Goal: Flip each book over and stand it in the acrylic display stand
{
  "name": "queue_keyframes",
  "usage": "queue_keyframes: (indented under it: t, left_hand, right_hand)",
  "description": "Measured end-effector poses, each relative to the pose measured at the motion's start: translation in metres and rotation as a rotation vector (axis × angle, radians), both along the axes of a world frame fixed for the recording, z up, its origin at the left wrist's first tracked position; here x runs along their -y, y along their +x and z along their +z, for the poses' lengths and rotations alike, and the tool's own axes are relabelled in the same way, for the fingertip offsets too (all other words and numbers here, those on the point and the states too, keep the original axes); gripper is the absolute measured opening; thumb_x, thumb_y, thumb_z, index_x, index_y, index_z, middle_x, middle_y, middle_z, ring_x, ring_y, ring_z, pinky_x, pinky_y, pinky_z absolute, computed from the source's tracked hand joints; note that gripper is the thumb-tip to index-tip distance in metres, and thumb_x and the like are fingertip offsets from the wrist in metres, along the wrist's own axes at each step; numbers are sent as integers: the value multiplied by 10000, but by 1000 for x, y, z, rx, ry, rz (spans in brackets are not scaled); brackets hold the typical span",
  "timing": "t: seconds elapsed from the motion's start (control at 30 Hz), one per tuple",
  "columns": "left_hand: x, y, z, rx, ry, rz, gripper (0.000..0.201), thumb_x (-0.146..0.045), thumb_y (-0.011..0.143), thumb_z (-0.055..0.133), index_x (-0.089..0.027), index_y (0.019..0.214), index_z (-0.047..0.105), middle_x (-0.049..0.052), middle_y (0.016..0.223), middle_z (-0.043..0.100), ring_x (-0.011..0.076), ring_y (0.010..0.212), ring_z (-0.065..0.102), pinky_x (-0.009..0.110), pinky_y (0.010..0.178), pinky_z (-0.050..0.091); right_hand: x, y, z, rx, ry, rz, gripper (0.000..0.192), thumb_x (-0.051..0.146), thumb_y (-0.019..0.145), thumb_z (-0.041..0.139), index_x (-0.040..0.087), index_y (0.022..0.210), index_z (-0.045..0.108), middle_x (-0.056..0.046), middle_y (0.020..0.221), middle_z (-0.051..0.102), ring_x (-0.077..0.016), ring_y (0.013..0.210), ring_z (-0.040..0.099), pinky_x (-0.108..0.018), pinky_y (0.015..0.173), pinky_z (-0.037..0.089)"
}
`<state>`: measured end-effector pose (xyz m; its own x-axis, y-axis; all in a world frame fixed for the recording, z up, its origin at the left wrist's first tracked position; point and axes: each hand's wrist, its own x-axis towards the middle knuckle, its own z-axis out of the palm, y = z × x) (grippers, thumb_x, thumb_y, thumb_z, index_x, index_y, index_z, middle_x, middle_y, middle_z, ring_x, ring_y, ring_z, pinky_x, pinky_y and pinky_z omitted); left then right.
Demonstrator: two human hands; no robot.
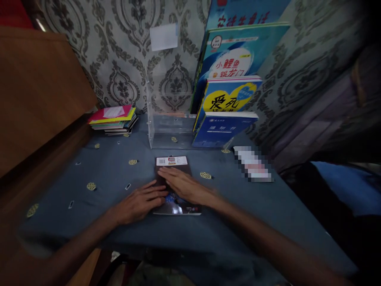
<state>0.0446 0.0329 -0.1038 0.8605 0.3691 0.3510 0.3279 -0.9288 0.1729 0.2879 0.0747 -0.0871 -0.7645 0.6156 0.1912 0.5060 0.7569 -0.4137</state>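
A dark-covered book (pixel 178 205) lies flat near the front of the table, a white barcode label along its far edge. Across its left side rest the outstretched fingers of my left hand (pixel 143 201). My right hand (pixel 184 184) lies flat over the book's middle, fingers extended toward its upper left, hiding part of the cover. Behind the book stands a clear acrylic rack (pixel 151 119). Its right half holds several upright books, among them a blue booklet (pixel 223 133) in front and a yellow-and-blue book (pixel 229 97) behind it.
A stack of books and papers (pixel 114 121) sits at the table's back left. To the right lies a blurred-out white item (pixel 253 165). The blue-grey tablecloth (pixel 110 174) has pineapple prints. A wooden panel (pixel 38 87) borders the left, and patterned wallpaper (pixel 125 47) is behind.
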Motion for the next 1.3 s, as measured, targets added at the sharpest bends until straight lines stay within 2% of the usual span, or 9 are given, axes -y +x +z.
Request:
queue_keyframes:
  t: [0.1, 0.17, 0.43, 0.57, 0.7, 0.83, 1.0, 1.17, 1.3]
  left_hand:
    - [1, 0, -1, 7, -24, 8, 328, -88, 988, 417, -202, 1223, 614, 92, 1342, 666, 206, 1392, 502, 469, 1236, 308]
    - [1, 0, -2, 8, -44, 9, 332, -80, 987, 408, -202, 1209, 622, 94, 1358, 655, 209, 1399, 494, 483, 1234, 310]
    - [0, -1, -6, 55, -96, -1, 346, -33, 963, 445, -200, 1221, 604, 97, 1376, 642, 201, 1416, 469, 479, 1240, 291]
    - [0, -1, -3, 36, -108, -11, 363, -32, 959, 446, -196, 1244, 599, 94, 1364, 652, 205, 1405, 484, 480, 1240, 291]
    - [0, -2, -2, 30, -142, -7, 427, -12, 942, 429, -208, 1290, 583, 93, 1361, 654, 204, 1410, 478, 491, 1237, 295]
    - [0, -2, -5, 51, -172, -2, 404, -32, 951, 436, -209, 1278, 596, 91, 1363, 652, 209, 1404, 486, 493, 1234, 299]
    - [-1, -2, -4, 45, -210, -6, 430, -26, 941, 434, -217, 1288, 602, 88, 1369, 648, 201, 1407, 483, 479, 1239, 295]
    - [-2, -4, 9, -14, -213, -44, 471, -46, 947, 446, -232, 1366, 555, 84, 1408, 619, 202, 1413, 476, 460, 1241, 286]
    - [-12, -17, 22, -162, -217, 17, 599, -52, 914, 457, -251, 1478, 458, 96, 1548, 469, 228, 1458, 411, 474, 1239, 272]
  right_hand:
    - [-20, -32, -11, -2, -10, -14, 493, 205, 1003, 372, 154, 1484, 471, -131, 1554, 467, -216, 1482, 360, -449, 1209, 356]
    - [-30, -35, -19, -9, 6, -39, 495, 237, 1010, 382, 146, 1491, 459, -141, 1573, 435, -231, 1495, 331, -463, 1219, 337]
    - [-39, 17, -31, 77, 48, -324, 564, 364, 1035, 347, 66, 1511, 407, -226, 1594, 359, -301, 1507, 295, -552, 1218, 286]
    - [-35, 23, -34, 86, 36, -349, 595, 393, 1036, 346, 56, 1525, 382, -228, 1605, 336, -300, 1521, 255, -550, 1225, 263]
    - [-16, 24, -37, 76, 89, -316, 626, 464, 1033, 358, 129, 1561, 335, -184, 1615, 339, -301, 1527, 235, -586, 1225, 239]
    - [19, 29, -38, 67, 117, -278, 658, 495, 1035, 356, 132, 1580, 291, -178, 1618, 329, -296, 1534, 212, -586, 1231, 227]
    - [63, 35, -40, 59, 134, -218, 707, 477, 1025, 420, 197, 1616, 150, -133, 1628, 325, -278, 1535, 209, -559, 1231, 267]
    - [85, 39, -43, 90, 167, -200, 700, 389, 1034, 432, 202, 1620, 99, -130, 1624, 335, -272, 1528, 233, -547, 1221, 312]
    - [87, 39, -44, 88, 166, -207, 685, 346, 1032, 439, 197, 1619, 117, -132, 1621, 341, -265, 1521, 249, -532, 1216, 332]
